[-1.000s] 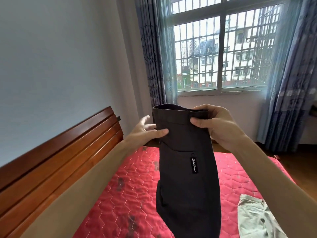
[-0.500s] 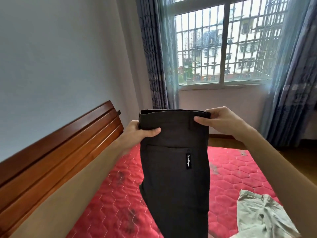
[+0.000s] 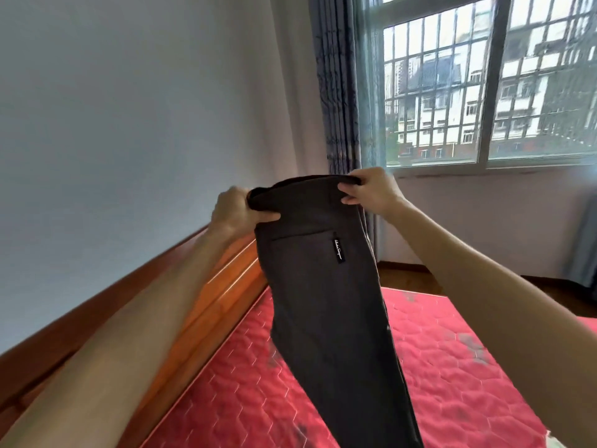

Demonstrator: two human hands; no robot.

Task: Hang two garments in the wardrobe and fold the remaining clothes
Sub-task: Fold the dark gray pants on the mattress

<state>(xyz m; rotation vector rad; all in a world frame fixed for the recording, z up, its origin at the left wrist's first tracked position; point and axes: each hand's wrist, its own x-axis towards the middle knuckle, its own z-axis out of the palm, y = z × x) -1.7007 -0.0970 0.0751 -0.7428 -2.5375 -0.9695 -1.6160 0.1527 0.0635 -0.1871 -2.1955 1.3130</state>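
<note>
**Fingers (image 3: 348,188) clamp waistband (image 3: 307,185); dark trousers (image 3: 323,302) hang above bed**

Both hands are up at arm's length. Left hand (image 3: 234,210) grips the bunched left corner of the waistband, thumb across the front. Right hand (image 3: 371,190) is curled over the right corner, pinching the top edge. Neither hand holds anything else.

The trousers hang free from the waistband, with the legs together and slanting down to the right. The lower ends run out of frame. A small black label (image 3: 338,251) sits beside a pocket seam.

Judgement: the cloth is soft, light and limp, with no stiffness of its own. The waistband is the firmest part and the best hold for spreading or folding.

Below is a red quilted mattress (image 3: 452,367), then a wooden headboard (image 3: 226,286) against the wall. Furthest off are a curtain (image 3: 339,92) and a barred window (image 3: 484,92).

Containers: no wardrobe, hanger or basket is in view.
</note>
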